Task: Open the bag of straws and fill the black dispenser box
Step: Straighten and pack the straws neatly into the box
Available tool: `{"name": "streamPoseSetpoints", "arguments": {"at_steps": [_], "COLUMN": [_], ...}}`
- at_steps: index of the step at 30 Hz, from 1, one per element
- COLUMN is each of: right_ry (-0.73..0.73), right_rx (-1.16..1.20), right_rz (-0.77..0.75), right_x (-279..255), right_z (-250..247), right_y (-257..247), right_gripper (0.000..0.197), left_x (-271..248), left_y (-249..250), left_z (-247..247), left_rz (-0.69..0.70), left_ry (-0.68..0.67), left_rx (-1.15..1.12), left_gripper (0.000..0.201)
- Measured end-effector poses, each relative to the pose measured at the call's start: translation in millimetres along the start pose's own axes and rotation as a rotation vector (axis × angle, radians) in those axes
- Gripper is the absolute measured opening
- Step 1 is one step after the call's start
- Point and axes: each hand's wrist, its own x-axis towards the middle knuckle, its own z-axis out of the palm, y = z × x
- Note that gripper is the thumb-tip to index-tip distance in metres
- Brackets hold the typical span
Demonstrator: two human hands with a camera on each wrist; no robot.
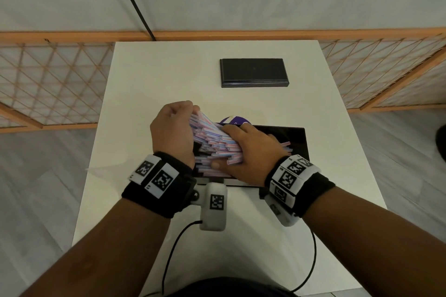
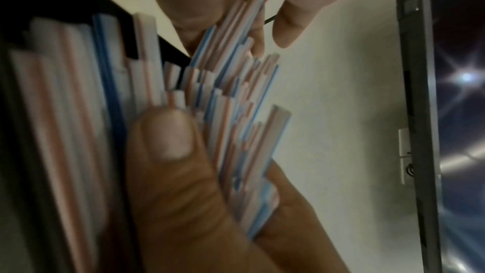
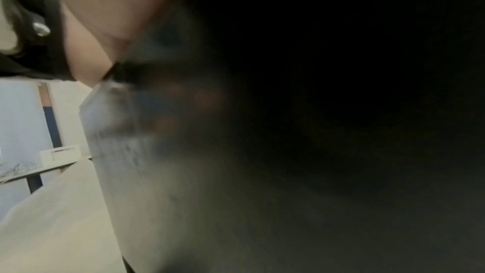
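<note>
A thick bundle of pink, blue and white striped straws [image 1: 214, 142] lies slanted across the open black dispenser box [image 1: 298, 142] near the table's front. My left hand [image 1: 178, 125] curls round the bundle's left end. From the right, my right hand [image 1: 231, 147] grips the straws, fingers on top and thumb underneath. In the left wrist view the straw ends [image 2: 236, 111] fan out between a thumb [image 2: 168, 142] and curled fingers [image 2: 286, 28]. More straws [image 2: 65, 111] lie in the box. The right wrist view is dark and blurred against the box wall [image 3: 147, 173].
The box's flat black lid [image 1: 254, 72] lies farther back on the white table [image 1: 149, 84]. A purple and white piece of the bag [image 1: 233, 120] shows behind the box. Wrist camera cables [image 1: 169, 253] hang over the table's near edge. A wooden lattice screen [image 1: 48, 84] stands behind.
</note>
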Motion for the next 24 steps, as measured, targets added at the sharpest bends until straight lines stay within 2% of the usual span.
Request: {"name": "streamPoseSetpoints", "arguments": {"at_steps": [9,12,15,18,21,24], "right_ry": [0.052,0.089,0.152,0.161,0.124,0.121], "right_rx": [0.008,-0.035,-0.108,-0.123,-0.071,0.064], "right_rz": [-0.074,-0.113,-0.125,-0.099,-0.076,-0.09], "right_x": [3,2,-1,-1,-2,-7], "right_z": [0,-1,-7,-8,-1,1], "right_y": [-14,-24,-34,-36,-27,-15], "right_gripper": [0.075,0.071,0.069,0.068,0.069,0.08], "left_x": [-13,-16,-13,-14,-13,-8], "left_y": [4,3,6,8,9,5], "left_z": [4,1,-4,-5,-7,-11], "left_rz": [-0.041,-0.07,-0.104,-0.021,0.155,0.159], "left_ry": [-0.076,-0.112,-0.123,-0.093,-0.074,-0.029], "left_rx": [0.016,0.057,0.042,0.132,0.248,0.194], "left_gripper": [0.016,0.026,0.027,0.023,0.02,0.01]}}
